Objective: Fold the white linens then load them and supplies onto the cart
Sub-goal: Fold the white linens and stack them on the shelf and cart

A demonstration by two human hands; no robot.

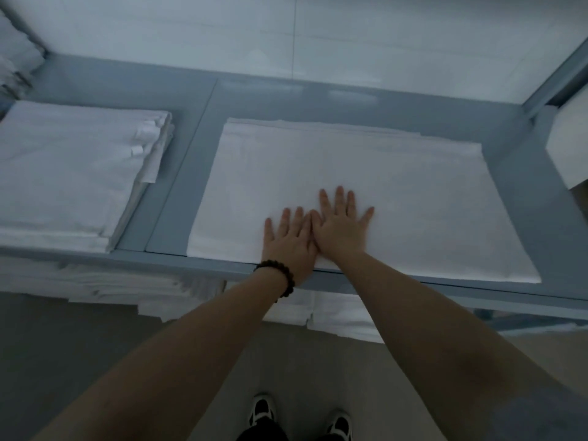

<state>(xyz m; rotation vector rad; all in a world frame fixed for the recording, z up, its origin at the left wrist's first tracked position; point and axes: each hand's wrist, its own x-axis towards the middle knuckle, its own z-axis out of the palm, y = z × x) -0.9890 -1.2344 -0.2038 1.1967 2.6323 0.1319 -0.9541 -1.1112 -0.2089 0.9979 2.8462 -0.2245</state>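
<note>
folded white linen long axis left-right, mostly right of hands | left hand, right hand spread flat, pressing it

Left hand: one dark beaded bracelet at the wrist; both forearms bare. Feet: black-and-white shoes, dark trousers.

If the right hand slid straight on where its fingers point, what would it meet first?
The right hand lies flat on the folded white linen; ahead is more linen, then blue-grey shelf, then probably the white wall.
</note>
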